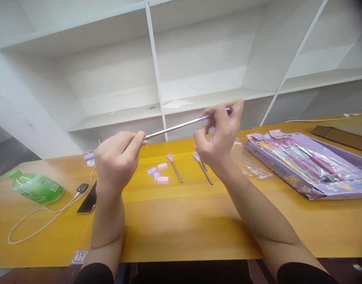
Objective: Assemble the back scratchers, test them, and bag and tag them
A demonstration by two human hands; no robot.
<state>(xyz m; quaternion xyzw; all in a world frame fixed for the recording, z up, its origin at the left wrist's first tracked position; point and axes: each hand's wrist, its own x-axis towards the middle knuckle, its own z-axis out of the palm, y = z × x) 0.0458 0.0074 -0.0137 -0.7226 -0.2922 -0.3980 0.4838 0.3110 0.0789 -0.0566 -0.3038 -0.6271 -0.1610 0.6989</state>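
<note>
My two hands hold a thin telescopic metal rod (175, 127) with a purple grip, raised above the wooden table (181, 228). My left hand (117, 159) is closed around the rod's left end, which is hidden in the fist. My right hand (221, 136) pinches the purple grip at the right end. On the table beyond my hands lie small metal back scratchers with pink claw heads (175, 167) (203, 167) and several little pink labels (157, 173).
A purple box of packaged scratchers (309, 167) sits at the right with clear wrappers (247, 161) beside it. At the left are a green bottle (36, 187) lying down, a dark phone (88, 201) and a white cable (41, 221). White shelves (157, 79) stand behind.
</note>
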